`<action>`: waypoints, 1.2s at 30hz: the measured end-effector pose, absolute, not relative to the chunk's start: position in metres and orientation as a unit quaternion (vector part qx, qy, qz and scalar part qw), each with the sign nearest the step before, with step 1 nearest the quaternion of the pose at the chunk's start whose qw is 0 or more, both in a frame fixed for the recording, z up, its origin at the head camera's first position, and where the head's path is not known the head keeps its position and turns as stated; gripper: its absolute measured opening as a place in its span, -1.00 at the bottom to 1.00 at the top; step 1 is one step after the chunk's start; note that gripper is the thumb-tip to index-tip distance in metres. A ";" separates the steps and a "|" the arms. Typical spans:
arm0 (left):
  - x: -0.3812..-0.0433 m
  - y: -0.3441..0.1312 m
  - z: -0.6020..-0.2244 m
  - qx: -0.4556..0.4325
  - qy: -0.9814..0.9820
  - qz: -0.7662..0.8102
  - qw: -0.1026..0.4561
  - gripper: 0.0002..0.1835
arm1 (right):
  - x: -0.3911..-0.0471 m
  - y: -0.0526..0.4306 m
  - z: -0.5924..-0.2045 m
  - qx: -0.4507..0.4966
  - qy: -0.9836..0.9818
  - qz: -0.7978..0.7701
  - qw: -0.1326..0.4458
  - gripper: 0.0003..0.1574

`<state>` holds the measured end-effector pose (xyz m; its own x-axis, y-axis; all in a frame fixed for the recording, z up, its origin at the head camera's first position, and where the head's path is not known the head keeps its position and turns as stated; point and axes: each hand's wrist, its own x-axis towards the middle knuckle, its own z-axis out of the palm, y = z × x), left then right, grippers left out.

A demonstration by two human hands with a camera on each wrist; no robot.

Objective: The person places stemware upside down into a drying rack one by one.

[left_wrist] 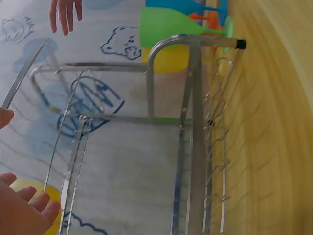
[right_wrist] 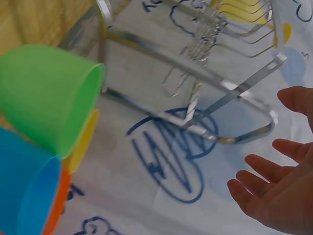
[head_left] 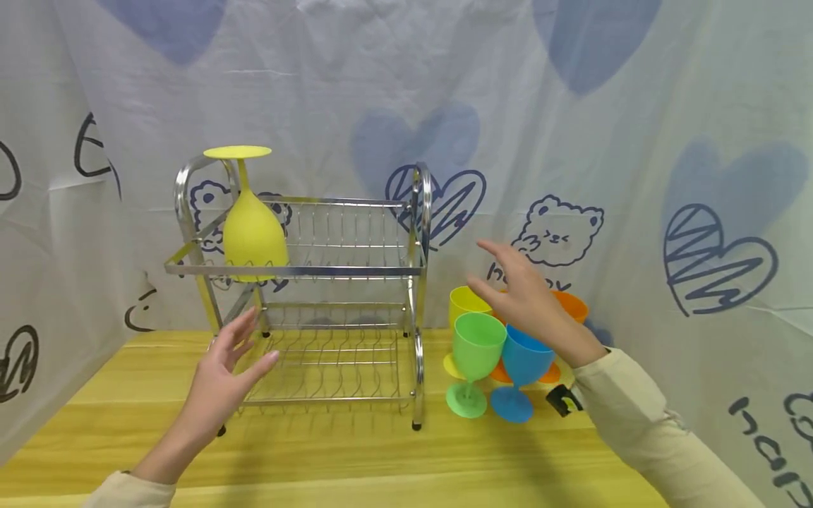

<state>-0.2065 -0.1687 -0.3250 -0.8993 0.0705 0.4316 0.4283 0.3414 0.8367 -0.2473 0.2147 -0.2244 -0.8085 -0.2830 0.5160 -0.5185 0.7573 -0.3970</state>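
Observation:
A yellow goblet (head_left: 254, 226) stands upside down on the upper tier of a two-tier metal dish rack (head_left: 298, 270), at its left end. My left hand (head_left: 219, 377) is low in front of the rack's left side, fingers spread, holding nothing. Above the group of cups at the right, my right hand (head_left: 524, 296) reaches leftward with thumb and fingers apart and nothing between them. Beneath it stand a green goblet (head_left: 478, 346) and a blue goblet (head_left: 528, 356) in front. Behind them are a yellow goblet (head_left: 466, 303) and orange goblets (head_left: 571, 307), partly hidden by my hand and the front pair.
The rack's lower tier (head_left: 336, 367) holds no cups. A small black object (head_left: 562, 400) lies on the wooden table (head_left: 317, 466) beside the blue goblet's foot. White printed cloth (head_left: 330, 85) hangs behind and at both sides.

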 end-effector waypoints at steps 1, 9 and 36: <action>-0.205 -0.166 -0.327 -0.160 -0.802 -0.554 0.155 -0.20 | -0.247 0.221 -0.229 0.208 -0.917 0.268 0.211 -0.24; -0.204 -0.146 -0.341 -0.172 -0.808 -0.550 0.119 -0.22 | -0.245 0.264 -0.264 0.131 -0.937 0.274 0.171 -0.04; -0.201 -0.104 -0.364 -0.245 -0.782 -0.566 0.091 -0.29 | -0.251 0.318 -0.362 0.005 -0.884 0.465 0.055 0.47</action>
<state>-0.2008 -0.1038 -0.3641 -0.8633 0.2801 0.4198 0.4865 0.2403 0.8400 -0.2508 0.3181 -0.3621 -0.9939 0.0426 0.1018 -0.0597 0.5681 -0.8208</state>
